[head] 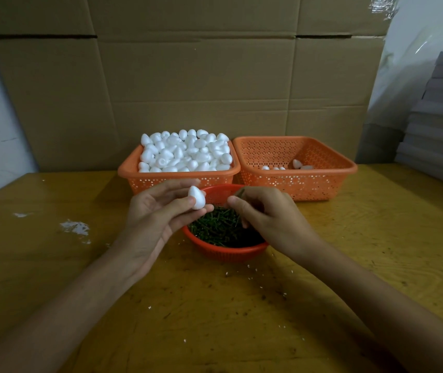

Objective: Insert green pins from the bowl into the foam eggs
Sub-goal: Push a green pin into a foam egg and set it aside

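Note:
My left hand [158, 211] holds a white foam egg [196, 197] between thumb and fingertips, its pointed end up, above the round red bowl [225, 251]. Several dark green pins [220, 227] fill that bowl. My right hand [266, 216] hovers over the bowl's right side and pinches a single green pin [239, 193] between thumb and forefinger, a short gap to the right of the egg. Pin and egg are apart.
An orange basket [177, 176] heaped with white foam eggs stands behind the bowl on the left. A second orange basket [309, 181] at the right holds a few eggs. Cardboard sheets stand behind them; grey stacked boards [441, 117] sit far right. White crumbs dot the wooden table [53, 265].

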`<state>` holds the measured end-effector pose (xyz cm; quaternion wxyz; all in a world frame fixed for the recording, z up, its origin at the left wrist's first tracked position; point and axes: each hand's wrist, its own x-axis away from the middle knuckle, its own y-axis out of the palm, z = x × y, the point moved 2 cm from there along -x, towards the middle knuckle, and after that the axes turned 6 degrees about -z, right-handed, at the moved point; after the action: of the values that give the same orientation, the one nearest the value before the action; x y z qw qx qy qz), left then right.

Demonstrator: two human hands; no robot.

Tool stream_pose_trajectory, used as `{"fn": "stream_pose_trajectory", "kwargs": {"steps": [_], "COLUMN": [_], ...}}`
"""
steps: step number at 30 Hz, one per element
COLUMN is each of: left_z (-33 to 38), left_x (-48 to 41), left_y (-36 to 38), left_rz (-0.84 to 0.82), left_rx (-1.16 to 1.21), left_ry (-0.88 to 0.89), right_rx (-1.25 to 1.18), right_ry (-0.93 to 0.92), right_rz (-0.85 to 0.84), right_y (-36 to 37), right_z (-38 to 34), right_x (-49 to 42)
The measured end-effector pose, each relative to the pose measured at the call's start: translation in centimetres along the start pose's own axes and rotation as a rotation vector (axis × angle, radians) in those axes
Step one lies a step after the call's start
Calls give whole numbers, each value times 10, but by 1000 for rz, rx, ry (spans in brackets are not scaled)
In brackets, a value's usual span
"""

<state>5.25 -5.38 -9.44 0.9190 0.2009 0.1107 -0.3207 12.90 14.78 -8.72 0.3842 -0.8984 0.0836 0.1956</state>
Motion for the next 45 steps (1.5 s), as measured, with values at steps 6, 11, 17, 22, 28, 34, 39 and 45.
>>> {"fn": "stream_pose_trajectory", "kwargs": {"steps": [6,11,17,22,28,34,39,45], "left_z": [-1,-3,-4,-2,-2,-4,-3,-2], "left_x": [-1,-1,-3,-2,-2,-1,-1,1], "left_y": [0,0,-1,-2,-2,-4,-4,0], "left_rz": [-4,-2,-15,-39,-50,-32,-28,-17], "left_rx": [-5,1,-12,12,-12,-65,-66,-119], "left_ry": [1,8,12,10,13,21,31,28], "right_rx": [-44,-56,-50,-69,-128,-407,-527,-538], "right_ry": [70,87,50,24,8,62,80,75], "right_rz": [-1,-64,-58,-94,-77,-10,-9,34], "right_y": [-5,-9,-3,0,2,-1,-5,-4], "right_z": [-3,1,2,6,7,2,-2,-1], "right_x": [-1,-2,-2,0,-1,-3,-1,-1]}}
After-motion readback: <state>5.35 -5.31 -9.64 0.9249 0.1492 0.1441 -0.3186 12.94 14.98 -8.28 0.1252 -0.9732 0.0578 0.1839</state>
